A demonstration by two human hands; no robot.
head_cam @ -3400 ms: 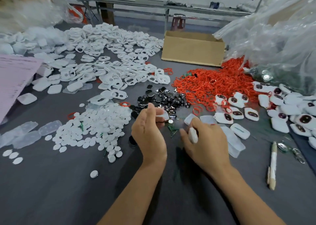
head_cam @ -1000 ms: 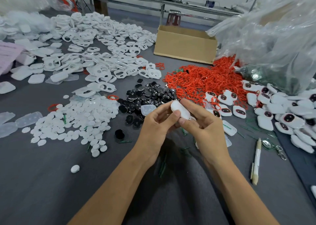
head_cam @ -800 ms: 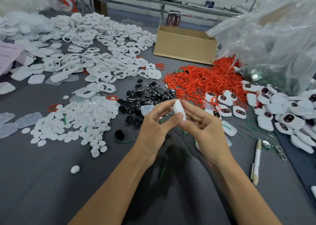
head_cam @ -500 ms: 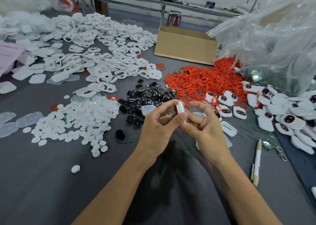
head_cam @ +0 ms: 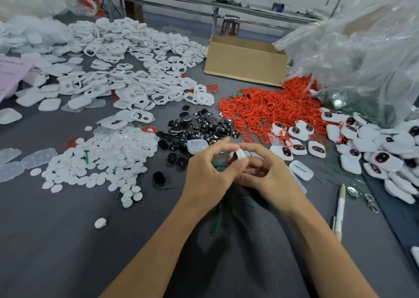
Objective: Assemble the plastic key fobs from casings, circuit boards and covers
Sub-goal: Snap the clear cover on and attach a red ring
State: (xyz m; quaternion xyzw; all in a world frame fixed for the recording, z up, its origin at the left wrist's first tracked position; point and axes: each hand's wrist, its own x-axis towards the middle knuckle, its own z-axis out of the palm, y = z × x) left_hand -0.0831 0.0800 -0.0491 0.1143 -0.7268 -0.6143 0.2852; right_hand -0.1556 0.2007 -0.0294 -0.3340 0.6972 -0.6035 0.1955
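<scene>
Left hand (head_cam: 208, 173): forearm in from bottom edge; index finger arched over, thumb below, tips pinching key fob (head_cam: 238, 155) from its left side.
Right hand (head_cam: 269, 175): mirrored pose, fingers curled, index and thumb gripping same fob from the right; hands touching at the fingertips.
Fob location: held between both hands above grey table (head_cam: 56, 241), just in front of black round parts (head_cam: 195, 127).
Fob appearance: small white shell, dark red patch on near face; mostly hidden by fingertips, seam not discernible.
Surroundings: white discs (head_cam: 102, 159) to left; red rings (head_cam: 267, 109) behind; finished fobs (head_cam: 362, 143) to right.
</scene>
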